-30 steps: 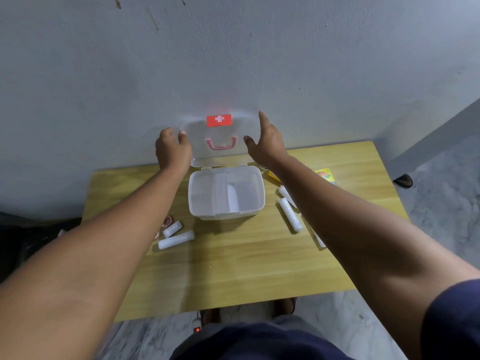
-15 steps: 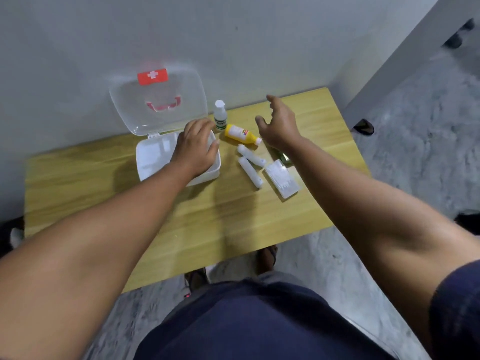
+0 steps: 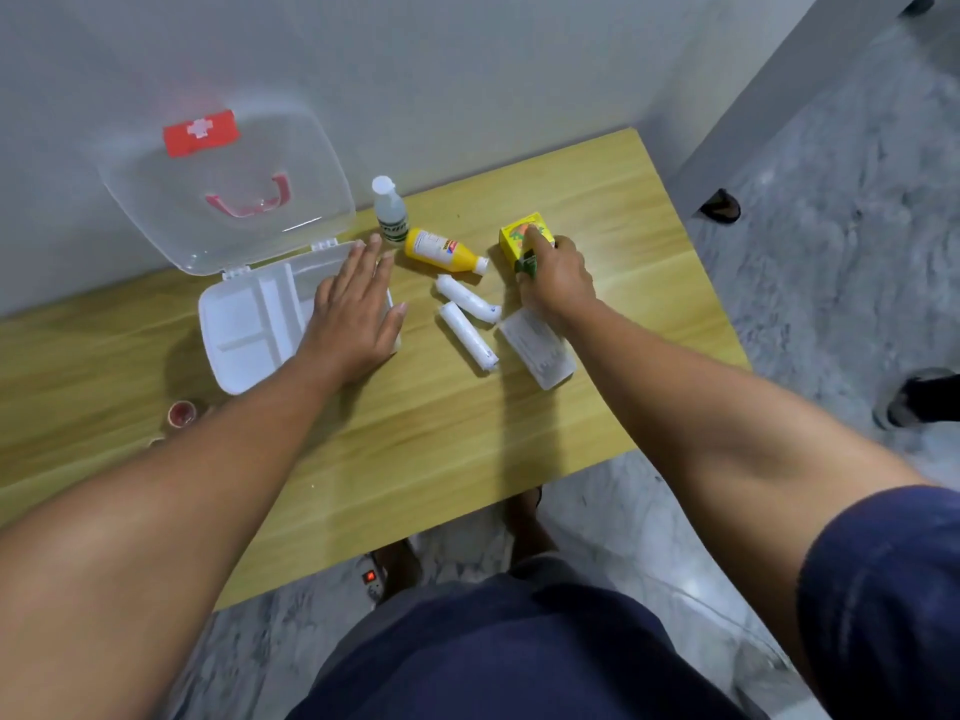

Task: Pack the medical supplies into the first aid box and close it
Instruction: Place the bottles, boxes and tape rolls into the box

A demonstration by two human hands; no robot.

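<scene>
**Yellow carton first, box still empty**

The first aid box (image 3: 249,324) sits left of centre in the frame, lid (image 3: 228,189) propped open against the wall, and its white tray looks empty as far as I can see. Everything else is scattered on the wooden table (image 3: 441,439) to its right.

The right hand (image 3: 558,283) is on the small yellow carton (image 3: 522,236), upper middle-right of the frame. Fingers curl down over its near end, one fingertip lying across the top face. They look to be closing on it, but I can't tell if the grip is firm yet or whether it has left the table. There's a dark green bit under the fingers that I can't make out.

Handling guess: thin cardboard, very light, stiff enough if pinched across the two short sides, but squeeze the broad faces and it'll dent. Shouldn't be slippery.

The left hand (image 3: 353,309) lies flat, fingers spread, palm down on the right side of the box, holding nothing, probably steadying it.

Left to pack: clear bottle (image 3: 389,210) standing near the wall, yellow bottle (image 3: 441,252) on its side just right of the left hand's fingertips, two white rolls (image 3: 467,314) in the middle (soft, squishy, easy to grab mid-length), and a flat white packet (image 3: 540,350) partly under the right wrist. Bottles are rigid and smooth, so I'd take those round the body.

Both arms reach forward, forearms nearly parallel, hands well apart.
</scene>
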